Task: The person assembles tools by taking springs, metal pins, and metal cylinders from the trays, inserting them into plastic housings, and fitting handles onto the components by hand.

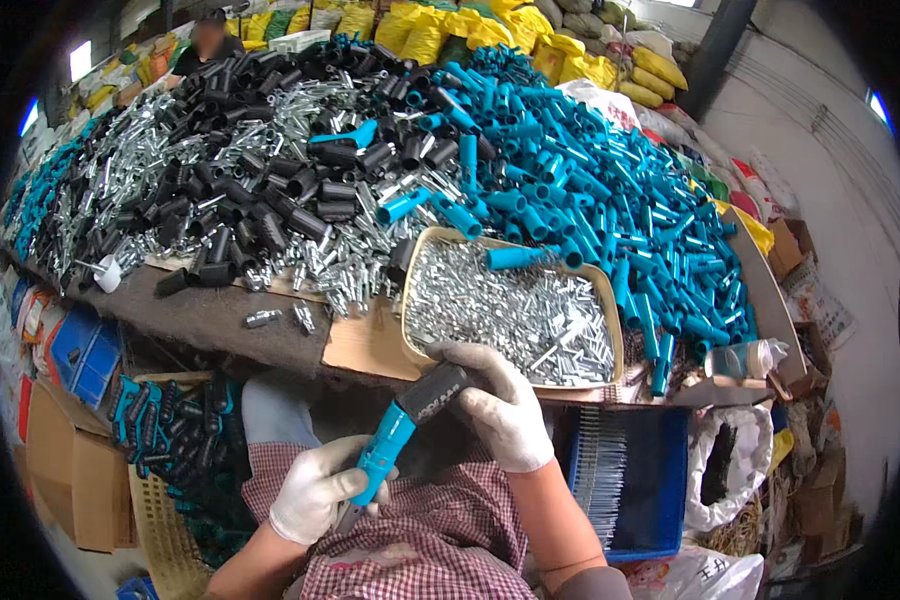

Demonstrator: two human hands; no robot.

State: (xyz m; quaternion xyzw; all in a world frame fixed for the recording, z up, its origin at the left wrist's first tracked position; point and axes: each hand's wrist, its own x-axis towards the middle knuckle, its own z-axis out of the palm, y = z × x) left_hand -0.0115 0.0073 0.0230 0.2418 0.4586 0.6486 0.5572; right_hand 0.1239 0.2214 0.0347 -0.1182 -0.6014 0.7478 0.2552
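In front of my lap I hold a teal and black tubular tool handle (388, 440), tilted with its black end up and to the right. White-gloved, my left hand (320, 490) is closed round the teal lower part, where a grey tip sticks out below. The fingers of my right hand (500, 405), also gloved, grip the black ribbed sleeve (434, 392) at the upper end. Just beyond the right hand, a cream tray (410, 335) on the table's front edge holds many small silver metal pins, with a teal tube (513, 258) lying across its far rim.
Piles of black sleeves (295, 215), silver metal parts (150, 180) and teal tubes (610, 205) cover the table. Below stand a basket of finished-looking teal-black handles (175, 425), a cardboard box (70, 465) and a blue crate (660, 480) of metal rods. A person (208, 45) is at the far left.
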